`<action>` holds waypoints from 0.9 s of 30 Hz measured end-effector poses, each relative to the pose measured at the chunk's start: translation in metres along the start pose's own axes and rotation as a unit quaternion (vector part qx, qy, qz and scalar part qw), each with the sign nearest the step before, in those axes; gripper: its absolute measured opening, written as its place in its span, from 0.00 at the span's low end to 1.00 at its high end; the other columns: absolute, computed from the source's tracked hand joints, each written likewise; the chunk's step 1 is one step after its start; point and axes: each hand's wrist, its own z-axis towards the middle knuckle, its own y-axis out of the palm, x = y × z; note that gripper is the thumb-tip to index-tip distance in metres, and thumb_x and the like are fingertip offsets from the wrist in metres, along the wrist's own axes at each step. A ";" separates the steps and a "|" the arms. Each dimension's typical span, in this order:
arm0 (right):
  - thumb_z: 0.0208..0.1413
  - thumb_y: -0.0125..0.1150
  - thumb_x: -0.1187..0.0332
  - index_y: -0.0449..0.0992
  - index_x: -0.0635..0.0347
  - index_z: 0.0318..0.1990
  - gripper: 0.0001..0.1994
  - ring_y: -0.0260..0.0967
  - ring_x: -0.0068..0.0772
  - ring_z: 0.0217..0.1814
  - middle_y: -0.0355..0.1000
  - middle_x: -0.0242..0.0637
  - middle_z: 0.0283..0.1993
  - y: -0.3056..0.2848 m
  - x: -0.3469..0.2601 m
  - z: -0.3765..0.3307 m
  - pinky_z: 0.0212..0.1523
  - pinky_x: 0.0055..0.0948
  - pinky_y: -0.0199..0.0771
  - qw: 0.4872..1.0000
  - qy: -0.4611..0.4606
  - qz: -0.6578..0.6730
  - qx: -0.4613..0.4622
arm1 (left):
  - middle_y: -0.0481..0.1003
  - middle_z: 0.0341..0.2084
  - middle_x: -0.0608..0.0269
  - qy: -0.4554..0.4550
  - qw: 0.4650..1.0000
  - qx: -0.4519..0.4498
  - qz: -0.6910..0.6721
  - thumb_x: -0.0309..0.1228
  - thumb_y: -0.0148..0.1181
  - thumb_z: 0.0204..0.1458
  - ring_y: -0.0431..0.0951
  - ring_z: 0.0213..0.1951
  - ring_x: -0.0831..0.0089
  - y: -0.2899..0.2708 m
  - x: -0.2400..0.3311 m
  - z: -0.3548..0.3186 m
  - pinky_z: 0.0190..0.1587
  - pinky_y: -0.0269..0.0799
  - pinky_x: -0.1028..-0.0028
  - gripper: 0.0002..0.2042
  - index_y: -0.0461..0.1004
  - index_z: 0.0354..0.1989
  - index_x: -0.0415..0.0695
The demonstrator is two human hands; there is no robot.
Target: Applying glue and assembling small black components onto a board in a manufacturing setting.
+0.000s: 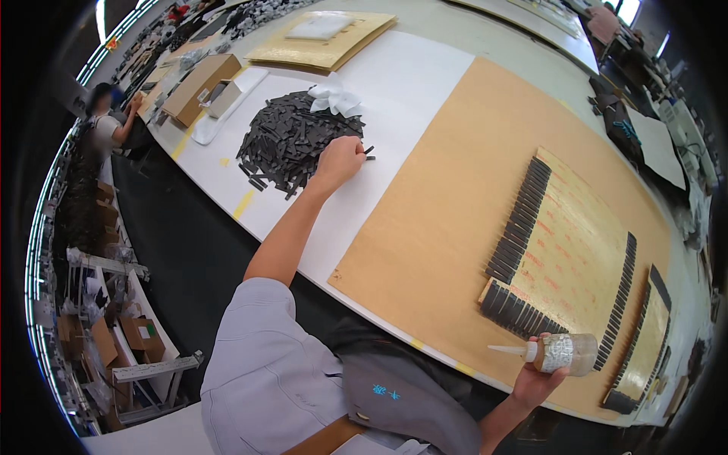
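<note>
At a long worktable, the left hand [340, 161] closes on dark strips at the edge of the pile [292, 140], upper centre of the frame, while the right hand [540, 378] grips a glue bottle [563, 353] at lower right. Picking appears under way; placing them beside the rows on the card [576, 250] likely demands careful alignment.

Left hand [340, 159] fisted, right hand [537, 379] clasped.
</note>
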 end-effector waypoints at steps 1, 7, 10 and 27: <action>0.54 0.54 0.50 0.52 0.60 0.61 0.34 0.59 0.44 0.58 0.61 0.45 0.55 0.000 -0.002 0.000 0.58 0.42 0.64 1.000 0.000 -0.002 -0.008 | 0.75 0.23 0.53 0.016 0.998 -0.011 -0.063 0.28 0.57 0.42 0.76 0.28 0.61 0.002 0.006 -0.007 0.31 0.70 0.66 0.08 0.74 0.27 0.35; 0.54 0.53 0.49 0.53 0.58 0.61 0.33 0.60 0.44 0.57 0.61 0.43 0.55 0.008 -0.005 0.001 0.56 0.44 0.65 1.000 -0.010 -0.016 -0.019 | 0.70 0.17 0.68 -0.017 0.897 -0.275 -0.345 0.29 0.57 0.48 0.69 0.18 0.82 0.006 0.072 -0.056 0.22 0.63 0.82 0.06 0.71 0.28 0.38; 0.53 0.54 0.47 0.55 0.57 0.60 0.33 0.61 0.44 0.55 0.63 0.41 0.53 0.018 -0.005 0.004 0.54 0.45 0.66 0.999 -0.007 -0.029 -0.013 | 0.70 0.19 0.67 -0.024 0.830 -0.372 -0.416 0.27 0.57 0.48 0.69 0.20 0.83 0.012 0.097 -0.079 0.23 0.65 0.82 0.06 0.71 0.31 0.37; 0.54 0.54 0.50 0.54 0.59 0.59 0.32 0.66 0.42 0.53 0.65 0.39 0.53 0.016 0.005 0.002 0.54 0.48 0.68 0.995 0.028 -0.074 0.052 | 0.67 0.18 0.73 -0.023 0.698 -0.581 -0.417 0.27 0.58 0.48 0.62 0.21 0.87 0.038 0.149 -0.181 0.23 0.57 0.84 0.06 0.75 0.29 0.37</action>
